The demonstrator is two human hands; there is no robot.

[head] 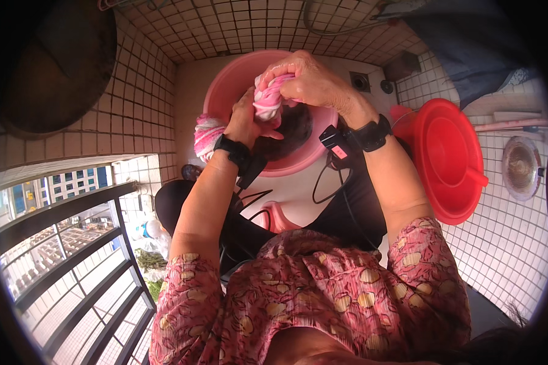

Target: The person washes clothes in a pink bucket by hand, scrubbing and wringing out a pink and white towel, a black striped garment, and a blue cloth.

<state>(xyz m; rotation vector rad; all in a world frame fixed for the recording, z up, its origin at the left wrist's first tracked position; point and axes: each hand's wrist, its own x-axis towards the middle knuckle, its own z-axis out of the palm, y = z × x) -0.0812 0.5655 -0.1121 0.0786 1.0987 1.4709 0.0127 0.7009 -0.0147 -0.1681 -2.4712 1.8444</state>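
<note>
A pink-and-white cloth (pixel 269 100), wet and twisted, is bunched between both hands above a pink plastic basin (pixel 219 84). My right hand (pixel 313 84) grips it from the upper right with curled fingers. On its lower left side, my left hand (pixel 246 118) supports the cloth, thumb and fingers partly around it. Dark water or dark fabric (pixel 292 132) lies in the basin; which one, I cannot tell. Another pink-and-white striped bundle (pixel 208 137) hangs at the basin's left rim. Each wrist wears a black strap with a small device.
A red bucket and basin (pixel 475 200) stand at the right. A floor drain (pixel 360 82) lies beyond the basin. Black cables (pixel 317 182) hang near my knees. Dark metal railings (pixel 77 246) are at the left, and a pink stool edge (pixel 278 218) shows between my legs.
</note>
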